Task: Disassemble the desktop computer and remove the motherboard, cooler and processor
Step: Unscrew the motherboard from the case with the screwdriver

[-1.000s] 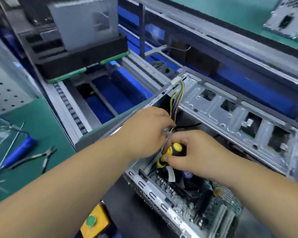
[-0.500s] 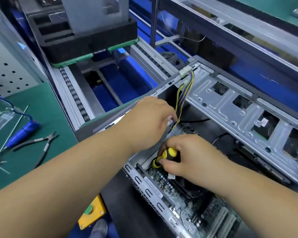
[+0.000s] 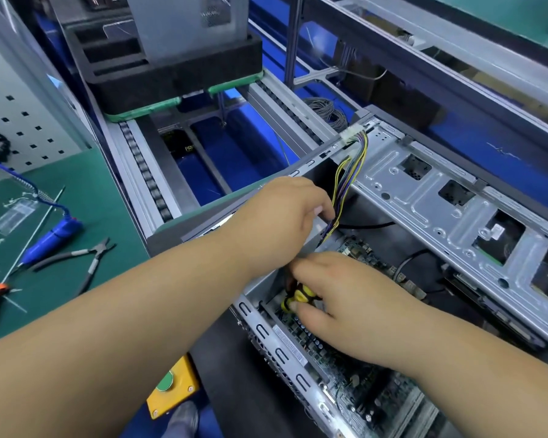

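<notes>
Right hand (image 3: 339,298) sunk lower, screwdriver (image 3: 296,298) tip hidden, left fingertips unclear

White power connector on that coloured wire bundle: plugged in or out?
Out. The white connector rests loose on the case edge, clear of the motherboard.

An electronics workshop line — roller conveyor (image 3: 146,181), green bench mat (image 3: 86,197), pliers (image 3: 86,257), pegboard (image 3: 16,121).

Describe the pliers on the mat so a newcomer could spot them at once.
Start at the green mat left of the open computer case. The pliers lie near its right edge, beside a blue-handled tool. Dark grey handles and jaws pointing toward the case set them apart from the blue and orange tools nearby.
</notes>
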